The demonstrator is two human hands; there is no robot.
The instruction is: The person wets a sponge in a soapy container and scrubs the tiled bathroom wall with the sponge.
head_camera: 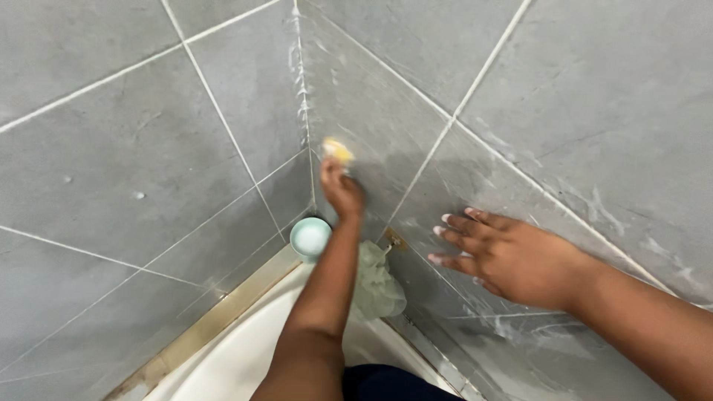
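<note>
While left hand (342, 189) grips a yellow sponge (338, 151), open right hand (505, 256) presses grey wall tiles (594, 111)

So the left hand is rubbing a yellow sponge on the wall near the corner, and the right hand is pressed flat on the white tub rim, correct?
Not quite. The head view shows the right hand pressed flat on the grey wall tiles, fingers spread, not on the white tub rim. The rest holds: the left hand has a yellow sponge against the wall near the corner.
</note>
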